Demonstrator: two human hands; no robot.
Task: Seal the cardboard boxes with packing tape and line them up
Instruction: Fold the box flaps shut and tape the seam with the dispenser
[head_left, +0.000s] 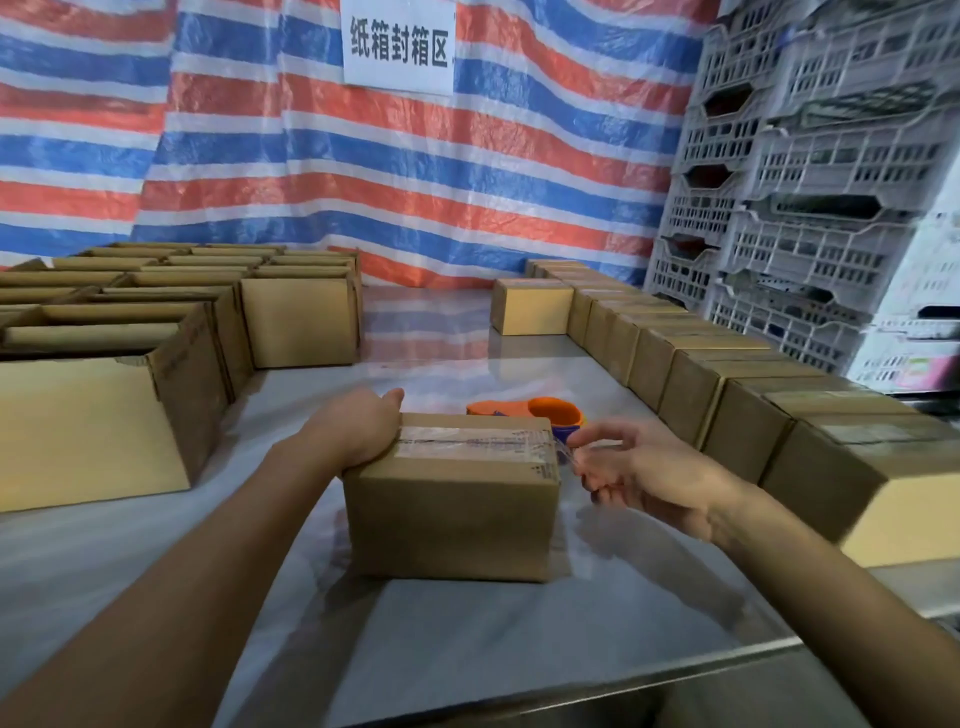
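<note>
A person's left hand (358, 434) pressed the left end of the cardboard box (452, 514), fingers hidden over its edge, while the right hand (654, 483), fingers otherwise spread, pinched the loose tape tail (566, 457) at the right end. Released carelessly, the tail could fold onto itself and wrinkle, leaving that edge unsealed. The tape dispenser (540, 410) lay just beyond the right fingertips.

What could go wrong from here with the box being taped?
1. The loose tape tail hangs off the right edge of the box, by the right hand. It could fold onto itself or cling to the fingers instead of the side.
2. The tape strip on top looks wrinkled, so the seam may seal poorly.
3. The tape dispenser lies just behind the box. Sliding the box toward the row of sealed boxes might bump it.
</note>
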